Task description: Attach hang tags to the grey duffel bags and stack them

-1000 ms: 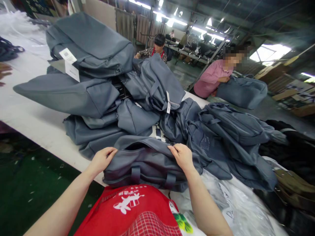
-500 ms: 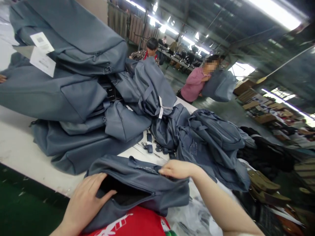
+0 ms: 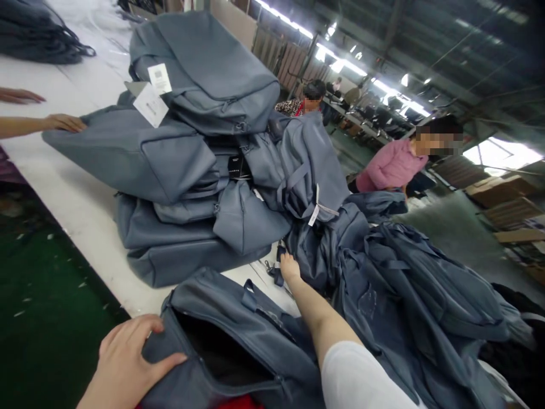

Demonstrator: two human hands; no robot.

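A blue-grey bag point(image 3: 255, 341) lies in front of me with its zipped opening gaping and its inside dark. My left hand point(image 3: 131, 358) grips the bag's left end, thumb along the edge of the opening. Stretched out across the table, my right hand point(image 3: 290, 267) has its fingers closed at a dark strap point(image 3: 279, 277) with metal hooks. The fingertips are partly hidden there. Piled bags point(image 3: 170, 227) stand beyond the open bag, and a softer, unfilled bag point(image 3: 315, 250) lies just past my right hand.
Another person's hand point(image 3: 63, 122) rests on a bag at the left. Paper tags point(image 3: 151, 105) hang from the upper bags. More bags point(image 3: 417, 284) are heaped at the right. A person in pink point(image 3: 389, 165) stands across the white table point(image 3: 76, 199).
My right hand has left the open bag and reached forward to the strap. My left hand stays on the bag's left end. The view has swung left, showing more of the other person's hands.
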